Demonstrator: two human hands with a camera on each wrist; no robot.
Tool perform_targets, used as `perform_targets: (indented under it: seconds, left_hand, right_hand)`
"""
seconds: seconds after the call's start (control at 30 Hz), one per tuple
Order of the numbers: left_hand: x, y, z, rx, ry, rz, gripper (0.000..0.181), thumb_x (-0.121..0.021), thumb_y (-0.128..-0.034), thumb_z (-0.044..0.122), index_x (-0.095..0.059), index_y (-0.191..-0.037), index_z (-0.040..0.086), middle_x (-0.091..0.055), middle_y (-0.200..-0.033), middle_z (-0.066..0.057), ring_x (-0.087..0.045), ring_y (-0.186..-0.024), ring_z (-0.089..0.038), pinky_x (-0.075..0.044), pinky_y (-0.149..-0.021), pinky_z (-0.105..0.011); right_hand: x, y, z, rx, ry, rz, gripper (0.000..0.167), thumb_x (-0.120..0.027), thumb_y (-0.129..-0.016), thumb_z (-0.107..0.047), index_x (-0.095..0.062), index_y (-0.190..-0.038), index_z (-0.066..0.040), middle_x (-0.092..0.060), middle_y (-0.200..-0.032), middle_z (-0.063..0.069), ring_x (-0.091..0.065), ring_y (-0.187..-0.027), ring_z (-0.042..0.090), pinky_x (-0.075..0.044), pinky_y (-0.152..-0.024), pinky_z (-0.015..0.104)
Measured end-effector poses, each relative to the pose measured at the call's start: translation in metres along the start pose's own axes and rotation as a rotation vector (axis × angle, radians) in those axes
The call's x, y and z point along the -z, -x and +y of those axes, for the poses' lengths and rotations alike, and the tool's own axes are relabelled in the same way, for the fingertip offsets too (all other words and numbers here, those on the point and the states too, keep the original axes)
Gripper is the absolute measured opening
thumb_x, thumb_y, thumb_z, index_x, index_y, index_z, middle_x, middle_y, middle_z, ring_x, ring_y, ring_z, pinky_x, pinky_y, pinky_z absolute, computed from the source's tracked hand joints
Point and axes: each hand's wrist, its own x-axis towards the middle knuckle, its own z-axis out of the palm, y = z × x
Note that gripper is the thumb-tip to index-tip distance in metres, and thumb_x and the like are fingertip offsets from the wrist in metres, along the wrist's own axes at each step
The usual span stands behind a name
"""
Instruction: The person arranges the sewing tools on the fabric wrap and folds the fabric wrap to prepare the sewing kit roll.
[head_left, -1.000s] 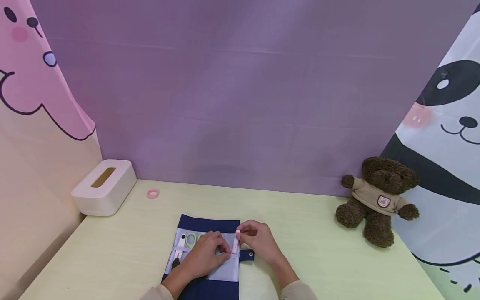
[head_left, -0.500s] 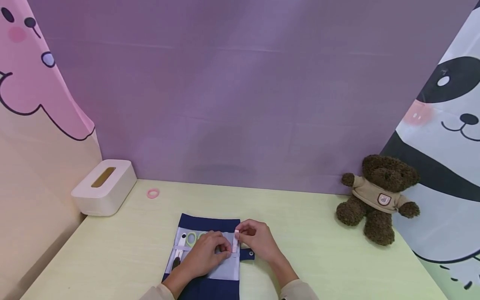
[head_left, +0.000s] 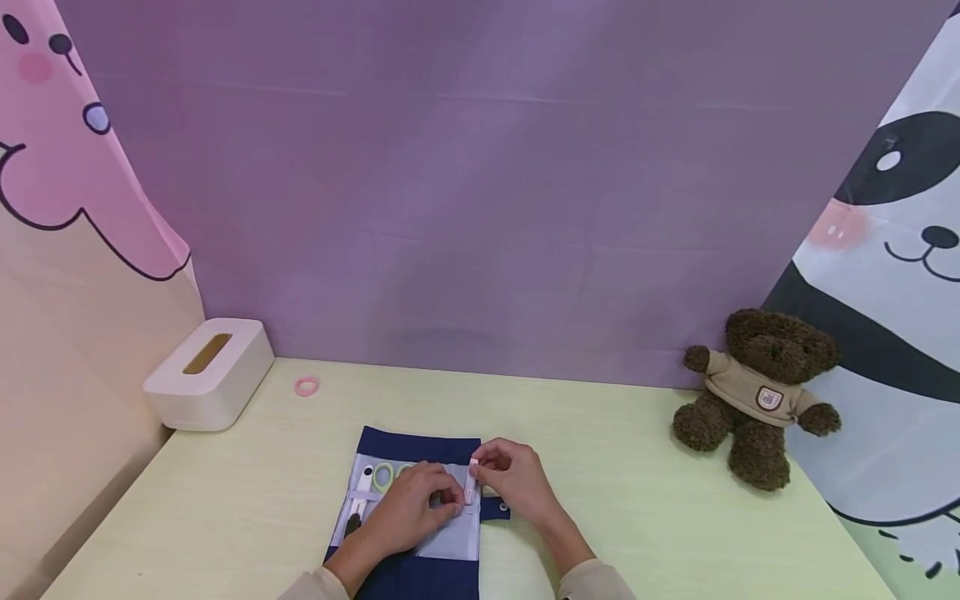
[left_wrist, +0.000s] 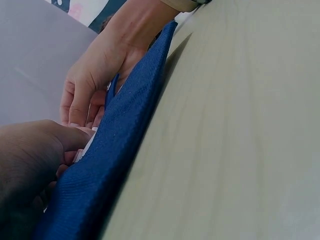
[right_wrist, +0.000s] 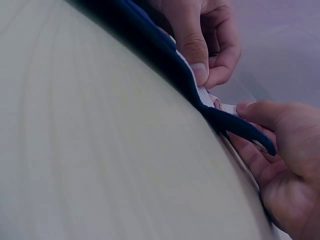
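A navy fabric roll-up pouch [head_left: 422,446] with a grey lining lies unfolded on the table. My right hand [head_left: 517,479] pinches the upper part of a slim white stick [head_left: 471,485] with faint reddish print, over the pouch's right edge. The stick's lower end is at the lining's elastic band. My left hand [head_left: 416,504] lies across the pouch, its thumb and index finger pinching the elastic band beside the stick. Green-handled scissors [head_left: 382,476] show partly under the left hand. A white-and-black tool [head_left: 360,496] is tucked under the band at the left.
A snap tab [head_left: 495,508] sticks out from the pouch's right side. A pink ring [head_left: 306,386] lies near the table's back. The white tissue box [head_left: 210,375] stands at the back left, and a brown teddy bear [head_left: 757,404] sits at the right.
The white stick has shifted very slightly downward at the band. Both hands stay almost where they were.
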Motion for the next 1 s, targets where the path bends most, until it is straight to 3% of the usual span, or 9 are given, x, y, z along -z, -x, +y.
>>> perform_targets:
  seconds: [0.43, 0.77, 1.0]
  left_hand:
    - [-0.0026, -0.0026, -0.0014, 0.05, 0.002, -0.012, 0.008, -0.074, -0.095, 0.022, -0.073, -0.089, 0.026, -0.063, -0.083, 0.018, -0.05, -0.084, -0.001, -0.044, -0.077, -0.021]
    - [-0.0027, -0.0014, -0.0014, 0.021, -0.006, 0.008, 0.008, -0.075, -0.0947, 0.019, -0.073, -0.089, 0.023, -0.063, -0.085, 0.016, -0.048, -0.082, -0.001, -0.042, -0.074, -0.021]
    - [-0.0024, -0.0006, 0.001, 0.011, -0.014, 0.016, 0.007, -0.074, -0.0949, 0.018, -0.072, -0.089, 0.021, -0.062, -0.085, 0.015, -0.048, -0.083, -0.001, -0.042, -0.076, -0.022]
  right_hand:
    - [0.0016, 0.0027, -0.0093, -0.013, -0.037, -0.065, 0.014, -0.077, -0.089, -0.003, -0.073, -0.102, -0.001, -0.074, -0.093, 0.019, -0.066, -0.077, 0.013, -0.055, -0.065, 0.019]
    - [0.0021, 0.0014, -0.0033, -0.006, -0.058, -0.112, 0.015, -0.079, -0.089, -0.008, -0.074, -0.102, -0.003, -0.075, -0.092, 0.015, -0.067, -0.077, 0.009, -0.057, -0.067, 0.019]
    - [0.0042, 0.003, -0.0044, 0.025, 0.027, -0.147, 0.014, -0.078, -0.09, -0.011, -0.076, -0.102, -0.004, -0.077, -0.09, 0.012, -0.068, -0.077, 0.006, -0.057, -0.067, 0.019]
